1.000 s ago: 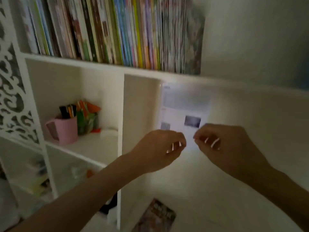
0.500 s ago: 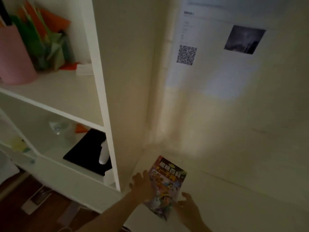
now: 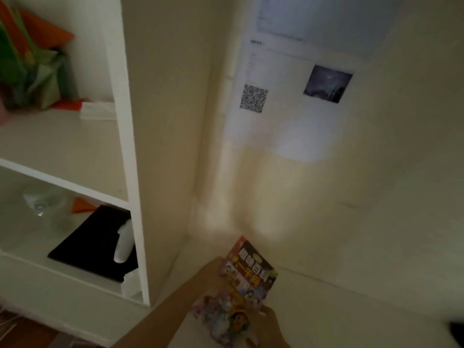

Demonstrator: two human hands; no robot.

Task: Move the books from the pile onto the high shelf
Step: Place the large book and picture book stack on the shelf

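fingers: left hand (image 3: pixel 213 275) and right hand (image 3: pixel 270 322) grip comic book (image 3: pixel 241 285) edges | book: low, near right of white bookcase (image 3: pixel 130 172) | risk: thin floppy cover may slip mid-lift

A white shelving unit (image 3: pixel 130 172) stands at the left. On its upper visible board, at the far left, lie orange and green folded paper pieces (image 3: pixel 32 71); just right of them lies a flat white item (image 3: pixel 98 110). In the compartment below sit a black flat object (image 3: pixel 93 243) with a white item (image 3: pixel 124 247) resting on its right part, an orange piece (image 3: pixel 81 204) behind it, and a clear object (image 3: pixel 40 204) further left. On the wall to the right hangs a white sheet (image 3: pixel 296 96) printed with a QR code (image 3: pixel 253 97) and a dark photo (image 3: pixel 327 84).
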